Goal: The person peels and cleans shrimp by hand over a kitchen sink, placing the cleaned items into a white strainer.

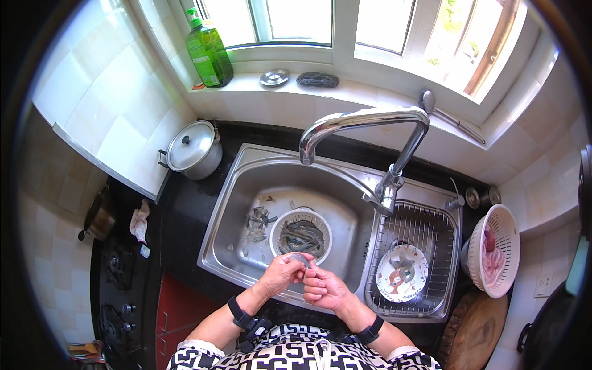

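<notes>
My left hand (282, 274) pinches a small grey shrimp (301, 260) over the front of the large sink basin (342, 222). Fingertips of my right hand (324, 287) meet at the shrimp's near end, the other fingers curled in. Just beyond my hands, a round white plastic colander (277, 224) in the basin holds several dark, unpeeled shrimp (301, 235). Shrimp shells and heads (260, 219) lie in a loose pile left of it. To the right, a patterned white plate (387, 282) with a few peeled shrimp (403, 267) rests on the wire rack in the smaller basin.
A chrome faucet (365, 115) arches over the large basin. A lidded aluminium pot (196, 155) stands at the back left. On the right are a white basket (506, 249) of pink raw meat (493, 256) and a round wooden chopping board (476, 328). Green soap bottles (208, 55) stand on the sill.
</notes>
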Demonstrator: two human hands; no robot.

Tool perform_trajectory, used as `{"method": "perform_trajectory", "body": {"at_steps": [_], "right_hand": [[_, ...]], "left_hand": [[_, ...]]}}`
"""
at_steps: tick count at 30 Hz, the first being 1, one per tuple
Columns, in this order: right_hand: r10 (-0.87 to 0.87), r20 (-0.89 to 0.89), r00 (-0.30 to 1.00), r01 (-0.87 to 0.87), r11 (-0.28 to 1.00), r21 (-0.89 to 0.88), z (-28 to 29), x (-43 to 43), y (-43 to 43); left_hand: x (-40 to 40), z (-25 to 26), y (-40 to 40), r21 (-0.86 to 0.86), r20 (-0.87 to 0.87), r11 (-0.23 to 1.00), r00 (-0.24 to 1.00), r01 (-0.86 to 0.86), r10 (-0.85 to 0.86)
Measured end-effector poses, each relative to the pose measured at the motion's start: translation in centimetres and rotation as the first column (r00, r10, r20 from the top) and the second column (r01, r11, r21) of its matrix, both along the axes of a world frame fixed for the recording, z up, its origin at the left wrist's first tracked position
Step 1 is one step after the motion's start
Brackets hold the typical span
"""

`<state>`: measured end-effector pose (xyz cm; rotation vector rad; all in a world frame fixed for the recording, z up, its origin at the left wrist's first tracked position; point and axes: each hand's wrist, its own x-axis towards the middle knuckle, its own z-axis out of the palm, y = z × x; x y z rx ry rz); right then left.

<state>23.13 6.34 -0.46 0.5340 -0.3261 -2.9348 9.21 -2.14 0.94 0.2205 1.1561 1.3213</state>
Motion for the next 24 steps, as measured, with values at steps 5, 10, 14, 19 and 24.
{"method": "perform_trajectory", "body": {"at_steps": [5, 10, 14, 19, 24], "right_hand": [[-0.007, -0.027, 1.000, 0.007, 1.000, 0.003, -0.2, -0.1, -0.3], [0.031, 0.150, 0.988, -0.092, 0.904, 0.417, 0.7, -0.1, 0.2], [-0.254, 0.251, 0.934, -0.293, -0.142, 0.945, 0.0, -0.5, 0.2], [-0.285, 0.176, 0.942, -0.292, -0.442, 0.848, -0.1, -0.5, 0.3], [-0.043, 0.219, 0.975, -0.182, 0.414, 0.892, 0.3, -0.3, 1.9]], "left_hand": [[0.0, 0.1, 0.2, 0.010, -0.045, 1.000, 0.999, -0.003, 0.003], [-0.3, -0.2, 0.2, -0.006, -0.096, 1.000, 0.995, -0.012, 0.011], [-0.3, -0.7, 0.4, -0.021, -0.115, 0.999, 0.993, -0.032, 0.029], [-0.5, -1.6, 0.2, 0.008, 0.068, 0.999, 0.997, -0.044, 0.043], [-1.0, -1.1, 0.4, -0.020, 0.147, 1.000, 0.989, 0.014, -0.011]]}}
